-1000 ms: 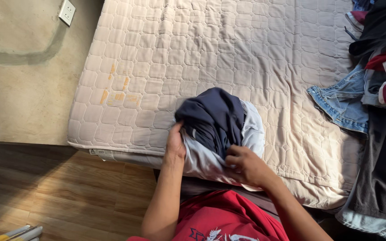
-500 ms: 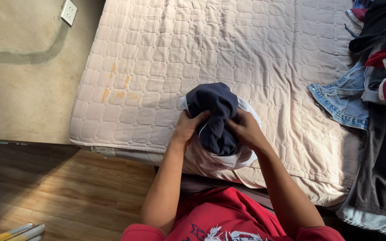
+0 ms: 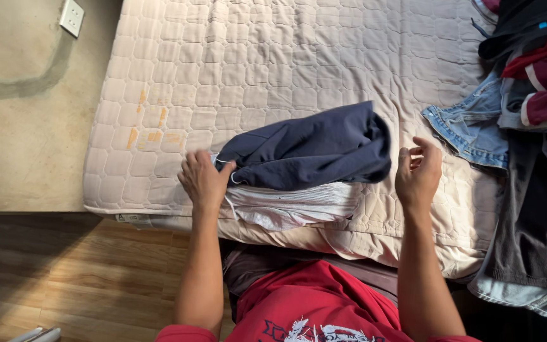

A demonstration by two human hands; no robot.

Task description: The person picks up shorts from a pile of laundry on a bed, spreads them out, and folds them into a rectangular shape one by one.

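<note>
Fingers of the left hand (image 3: 202, 179) pinch the left end of the navy garment (image 3: 308, 149); the right hand (image 3: 418, 174) hovers open just off its right end. Beneath the garment, a quilted beige mattress (image 3: 273, 63) meets wooden floor (image 3: 64, 272) and plaster wall (image 3: 20, 126). Folded garment lies crosswise on white cloth (image 3: 292, 206).
</note>
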